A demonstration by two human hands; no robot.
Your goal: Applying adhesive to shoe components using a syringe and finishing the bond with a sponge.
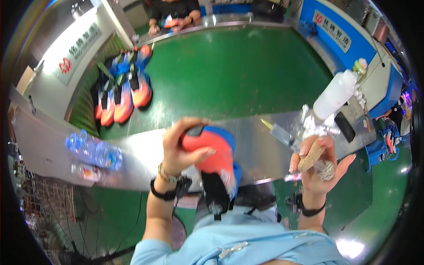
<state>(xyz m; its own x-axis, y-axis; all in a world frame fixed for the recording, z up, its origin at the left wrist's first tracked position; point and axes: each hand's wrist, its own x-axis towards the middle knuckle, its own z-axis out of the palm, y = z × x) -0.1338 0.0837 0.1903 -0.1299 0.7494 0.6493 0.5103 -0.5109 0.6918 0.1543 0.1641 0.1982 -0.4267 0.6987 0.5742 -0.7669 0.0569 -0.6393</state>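
Observation:
My left hand [176, 148] is closed around one end of an orange and blue sports shoe [213, 152], thumb across its orange upper. The shoe's black part points toward my body over the near edge of the metal table [251, 154]. On the right, my right hand [317, 183] is turned palm up with its fingers curled. Between its thumb and fingers it pinches a tan, rough-surfaced block [312, 155]. A small whitish, textured round piece [326, 171] also sits against the palm; its kind is unclear. Left of this hand, a syringe [281, 134] with a yellow tip lies on the metal.
A green conveyor belt [238, 70] runs beyond the table, with several orange and blue shoes [132, 90] at its left. A white squeeze bottle [334, 96], crumpled white paper [320, 128] and a black phone-like object [345, 126] are right. A clear water bottle [95, 152] lies left. Another person [174, 11] handles a shoe opposite.

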